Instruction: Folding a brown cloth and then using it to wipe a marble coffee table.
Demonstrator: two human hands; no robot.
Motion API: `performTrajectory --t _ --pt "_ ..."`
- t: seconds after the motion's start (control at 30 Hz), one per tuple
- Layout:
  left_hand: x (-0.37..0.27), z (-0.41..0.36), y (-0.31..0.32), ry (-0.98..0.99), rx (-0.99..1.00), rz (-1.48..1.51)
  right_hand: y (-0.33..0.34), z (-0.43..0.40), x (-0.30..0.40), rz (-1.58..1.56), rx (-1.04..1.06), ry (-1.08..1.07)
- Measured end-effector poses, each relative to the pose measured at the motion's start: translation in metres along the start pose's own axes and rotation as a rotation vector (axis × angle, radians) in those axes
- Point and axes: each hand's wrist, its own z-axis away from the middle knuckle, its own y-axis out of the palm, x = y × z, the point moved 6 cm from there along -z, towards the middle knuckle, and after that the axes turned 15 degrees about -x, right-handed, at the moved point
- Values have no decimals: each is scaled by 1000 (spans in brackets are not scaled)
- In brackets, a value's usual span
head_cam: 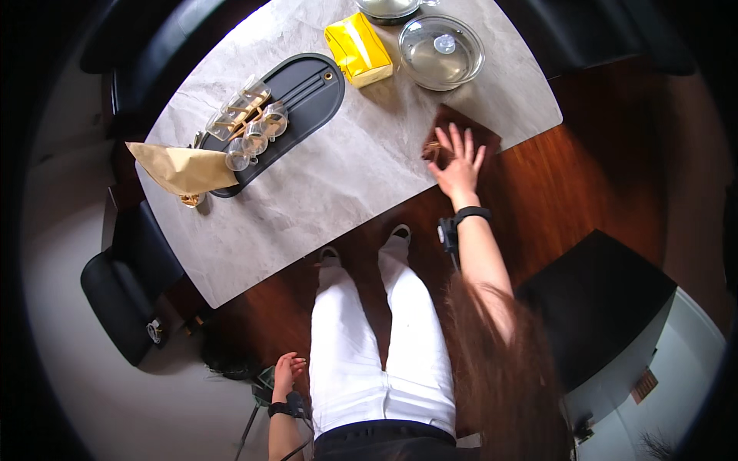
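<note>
My right hand lies with fingers spread over a brown cloth near the front edge of the marble-patterned table. Part of the cloth is bunched up beside my thumb, and the palm's underside is hidden. My left hand hangs low beside my white trousers, away from the table, its fingers loosely bent and nothing seen in them. Beyond the cloth stands a round glass pot with a glass lid. A yellow packet rests to the left of this pot.
On the left, a dark oval tray carries several glass cups and a clear rack. A brown paper bag overlaps its near end. Another lidded pot is at the far edge. A black chair stands left; a black-topped cabinet stands right.
</note>
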Motion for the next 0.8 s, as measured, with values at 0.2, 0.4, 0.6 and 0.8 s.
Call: performTrajectory --t 0.2,0.4,0.6,0.8 --pt "-3 45 38 -33 30 -97 4 1 9 -42 -91 92" --pt "-44 61 104 16 129 -82 27 5 109 -231 135 -383" --pt "-104 68 190 25 116 -124 22 -3 79 -206 273 -721" --pt "-141 114 296 -6 193 12 -29 -78 -94 -266 283 -561"
